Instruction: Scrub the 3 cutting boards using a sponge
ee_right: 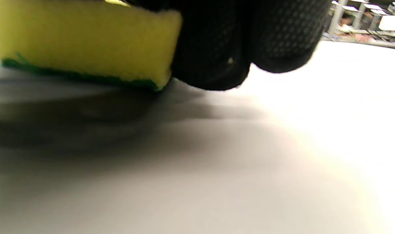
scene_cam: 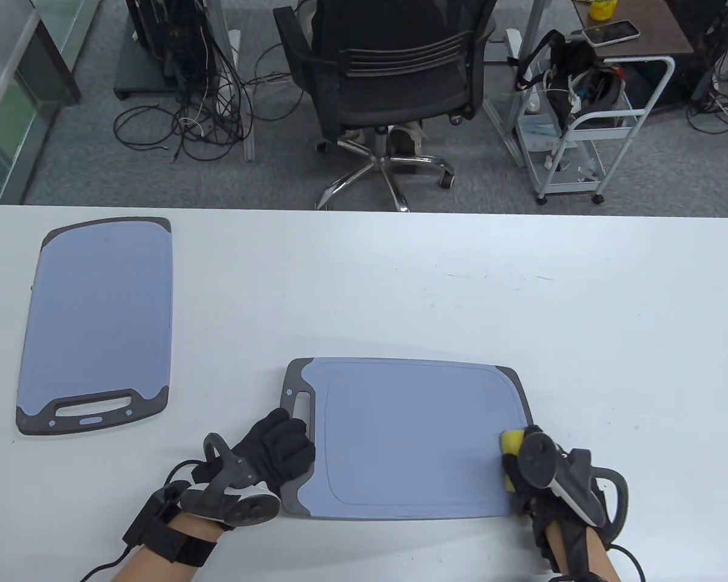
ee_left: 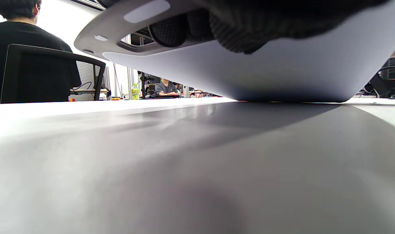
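Boards first, from the table view: one blue board (scene_cam: pixel 409 439) lies on the white surface (scene_cam: pixel 437 291) near its front edge, handle end to the left; a second board (scene_cam: pixel 100 324) lies well apart at the far left, handle toward the front. The left hand (scene_cam: pixel 273 454) grips the near board's handle end, fingers curled over the dark rim. The right hand (scene_cam: pixel 543 470) holds a yellow sponge (scene_cam: pixel 512 441) on that board's right edge, fingers wrapped round it. A chair (scene_cam: pixel 394 79) and a cart (scene_cam: pixel 588 130) stand on the floor beyond.

Left wrist view: the board (ee_left: pixel 282 71) is tilted, its handle end raised off the surface (ee_left: pixel 184 162), its far edge touching; gloved fingers (ee_left: pixel 236 29) curl under it.

Right wrist view: the sponge (ee_right: pixel 83 42), green layer down, sits beside the dark fingers (ee_right: pixel 282 35) clasping it, on or just above the surface; contact is blurred.
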Action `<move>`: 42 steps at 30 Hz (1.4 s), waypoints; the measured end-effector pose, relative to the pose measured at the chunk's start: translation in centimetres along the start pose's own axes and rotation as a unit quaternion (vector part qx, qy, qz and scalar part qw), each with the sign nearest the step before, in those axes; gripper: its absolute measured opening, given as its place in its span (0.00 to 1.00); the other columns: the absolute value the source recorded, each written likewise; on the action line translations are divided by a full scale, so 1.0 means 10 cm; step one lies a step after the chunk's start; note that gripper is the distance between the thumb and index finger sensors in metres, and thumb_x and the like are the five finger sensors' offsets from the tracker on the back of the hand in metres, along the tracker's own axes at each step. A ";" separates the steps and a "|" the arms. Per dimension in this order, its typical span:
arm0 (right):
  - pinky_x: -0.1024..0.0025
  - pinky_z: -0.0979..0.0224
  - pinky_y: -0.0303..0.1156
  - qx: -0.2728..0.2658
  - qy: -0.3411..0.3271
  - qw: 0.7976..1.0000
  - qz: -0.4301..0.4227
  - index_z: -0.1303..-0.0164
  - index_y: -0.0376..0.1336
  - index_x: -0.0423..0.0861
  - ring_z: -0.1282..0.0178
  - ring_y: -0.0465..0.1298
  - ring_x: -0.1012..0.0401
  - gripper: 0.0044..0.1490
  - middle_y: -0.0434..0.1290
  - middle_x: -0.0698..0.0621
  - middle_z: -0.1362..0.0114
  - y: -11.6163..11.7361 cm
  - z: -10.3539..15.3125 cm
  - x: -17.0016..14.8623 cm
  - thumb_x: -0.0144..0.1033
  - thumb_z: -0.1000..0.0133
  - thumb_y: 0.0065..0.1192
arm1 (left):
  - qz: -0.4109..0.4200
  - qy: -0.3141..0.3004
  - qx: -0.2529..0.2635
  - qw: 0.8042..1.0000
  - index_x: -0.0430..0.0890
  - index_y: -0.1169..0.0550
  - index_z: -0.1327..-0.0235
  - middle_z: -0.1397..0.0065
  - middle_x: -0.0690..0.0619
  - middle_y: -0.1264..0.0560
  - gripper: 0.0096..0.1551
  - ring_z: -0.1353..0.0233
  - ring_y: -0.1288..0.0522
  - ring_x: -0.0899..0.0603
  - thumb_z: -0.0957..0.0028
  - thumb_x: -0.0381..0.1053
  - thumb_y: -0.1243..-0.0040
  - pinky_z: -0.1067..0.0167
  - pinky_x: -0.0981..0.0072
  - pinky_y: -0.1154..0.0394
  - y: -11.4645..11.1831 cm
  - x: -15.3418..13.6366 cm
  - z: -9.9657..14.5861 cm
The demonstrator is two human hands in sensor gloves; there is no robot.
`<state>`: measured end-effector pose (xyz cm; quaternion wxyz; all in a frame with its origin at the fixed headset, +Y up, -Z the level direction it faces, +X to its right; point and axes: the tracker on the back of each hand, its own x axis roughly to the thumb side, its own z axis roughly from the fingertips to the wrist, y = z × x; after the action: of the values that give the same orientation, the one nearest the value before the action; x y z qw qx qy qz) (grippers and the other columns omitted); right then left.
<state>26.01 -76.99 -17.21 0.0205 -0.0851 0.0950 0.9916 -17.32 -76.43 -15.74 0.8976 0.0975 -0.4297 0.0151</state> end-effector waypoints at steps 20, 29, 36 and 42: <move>0.60 0.47 0.78 -0.027 -0.198 0.980 0.016 0.23 0.58 0.47 0.56 0.79 0.60 0.46 0.75 0.48 0.43 -0.05 0.32 1.09 0.62 0.47 0.57 | -0.001 0.001 0.004 1.000 0.54 0.34 0.37 0.31 0.56 0.30 0.23 0.21 0.33 0.44 0.39 0.51 0.35 0.24 0.40 0.40 0.00 0.00 0.00; 0.59 0.48 0.77 -0.027 -0.100 0.994 0.013 0.24 0.59 0.41 0.57 0.79 0.59 0.46 0.75 0.45 0.44 -0.01 0.14 0.51 0.59 0.46 0.58 | -0.001 0.002 0.001 1.000 0.54 0.35 0.36 0.30 0.56 0.31 0.23 0.21 0.33 0.44 0.38 0.51 0.36 0.23 0.40 0.40 0.00 0.00 0.00; 0.62 0.48 0.78 -0.064 -0.388 0.919 0.039 0.23 0.58 0.45 0.58 0.79 0.62 0.47 0.74 0.48 0.44 -0.11 0.74 2.34 0.63 0.47 0.56 | -0.003 0.001 0.002 1.000 0.54 0.34 0.37 0.31 0.56 0.30 0.23 0.21 0.33 0.44 0.39 0.51 0.35 0.24 0.40 0.40 0.00 0.00 0.00; 0.61 0.48 0.78 -0.065 -0.362 0.929 0.041 0.23 0.59 0.47 0.57 0.79 0.62 0.47 0.75 0.49 0.44 -0.11 0.69 2.20 0.63 0.47 0.56 | -0.002 0.002 0.003 1.000 0.54 0.34 0.37 0.30 0.56 0.30 0.23 0.21 0.33 0.44 0.39 0.51 0.35 0.24 0.40 0.40 0.01 0.00 -0.01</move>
<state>3.27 -74.04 -14.49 0.0070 0.2827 0.0199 0.9590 -17.30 -76.37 -15.78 0.8980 0.1010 -0.4280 0.0149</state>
